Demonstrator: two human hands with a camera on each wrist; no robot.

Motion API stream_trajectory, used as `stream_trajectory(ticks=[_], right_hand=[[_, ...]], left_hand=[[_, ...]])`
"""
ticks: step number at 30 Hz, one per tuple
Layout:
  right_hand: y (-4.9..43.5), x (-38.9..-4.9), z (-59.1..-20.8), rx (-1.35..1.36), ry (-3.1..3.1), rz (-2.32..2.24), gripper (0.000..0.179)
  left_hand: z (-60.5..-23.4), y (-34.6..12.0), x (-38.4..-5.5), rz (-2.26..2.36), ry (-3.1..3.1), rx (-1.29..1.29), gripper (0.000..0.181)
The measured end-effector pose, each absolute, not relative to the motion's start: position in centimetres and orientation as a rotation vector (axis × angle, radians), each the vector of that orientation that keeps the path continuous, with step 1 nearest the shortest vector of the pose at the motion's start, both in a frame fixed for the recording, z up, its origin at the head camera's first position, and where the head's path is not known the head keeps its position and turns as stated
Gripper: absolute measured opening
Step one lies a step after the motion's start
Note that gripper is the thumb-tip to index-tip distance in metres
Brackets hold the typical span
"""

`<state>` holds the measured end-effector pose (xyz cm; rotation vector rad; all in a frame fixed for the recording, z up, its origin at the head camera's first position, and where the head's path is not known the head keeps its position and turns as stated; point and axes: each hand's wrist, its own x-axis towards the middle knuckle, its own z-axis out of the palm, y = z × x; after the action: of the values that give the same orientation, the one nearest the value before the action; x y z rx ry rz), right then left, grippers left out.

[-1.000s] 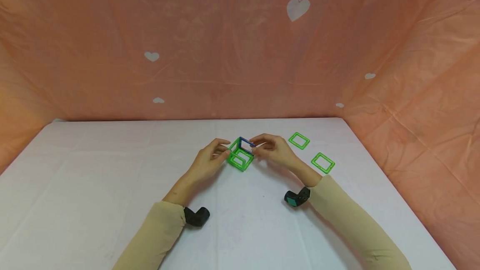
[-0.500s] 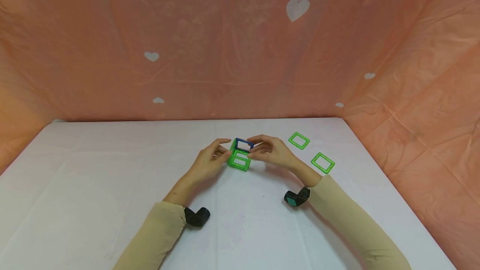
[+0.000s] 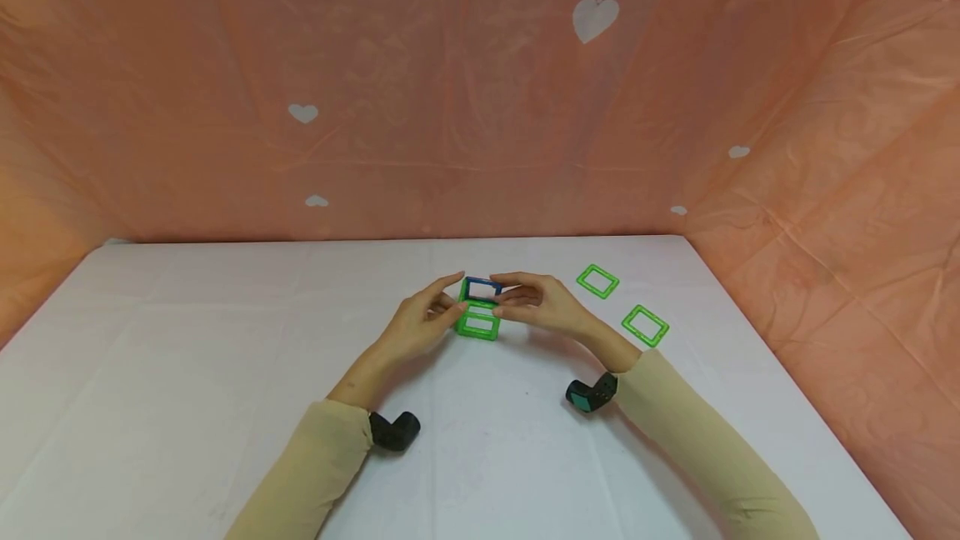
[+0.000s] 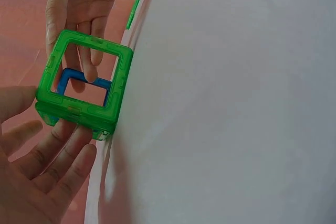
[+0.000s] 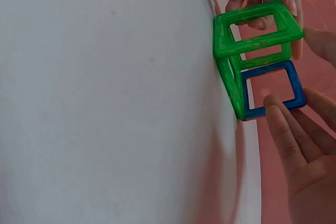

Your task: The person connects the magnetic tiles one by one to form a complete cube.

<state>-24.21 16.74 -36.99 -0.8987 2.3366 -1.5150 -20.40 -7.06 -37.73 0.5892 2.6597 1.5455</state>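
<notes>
A small box of green square magnetic tiles [image 4: 124,77] stands between my hands near the table's middle. A blue magnetic tile [image 5: 269,69] forms its far side, upright, its lower edge against the green tiles. On the box's left my left hand [image 3: 420,319] grips it, thumb at an upper edge and other fingers against the side, as the left wrist view shows. My right hand [image 3: 546,304] holds the blue tile on the right, fingertips on its frame and thumb at the upper green tile's corner.
Two loose green magnetic tiles lie flat to the right: a farther tile [image 3: 606,273] and a nearer tile [image 3: 654,317]. A white cloth covers the table [image 3: 225,357]. An orange curtain [image 3: 412,107] with pale hearts hangs behind and to the right.
The box has turned so that its front edge faces me more squarely. The blue tile has shifted left with it. My right hand has moved slightly left; the left hand has barely moved.
</notes>
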Motion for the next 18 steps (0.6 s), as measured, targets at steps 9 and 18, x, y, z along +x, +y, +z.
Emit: stream_trajectory(ticks=[9, 18], right_hand=[[16.71, -24.45, -36.97, -0.874, 2.275, -1.482, 0.056], [16.74, -24.76, -37.14, -0.898, 2.247, -1.484, 0.058]], left_hand=[[-37.32, -6.90, -20.34, 1.476, 2.640, 0.543, 0.053], [-37.42, -6.81, -20.35, 1.455, 2.650, 0.530, 0.053]])
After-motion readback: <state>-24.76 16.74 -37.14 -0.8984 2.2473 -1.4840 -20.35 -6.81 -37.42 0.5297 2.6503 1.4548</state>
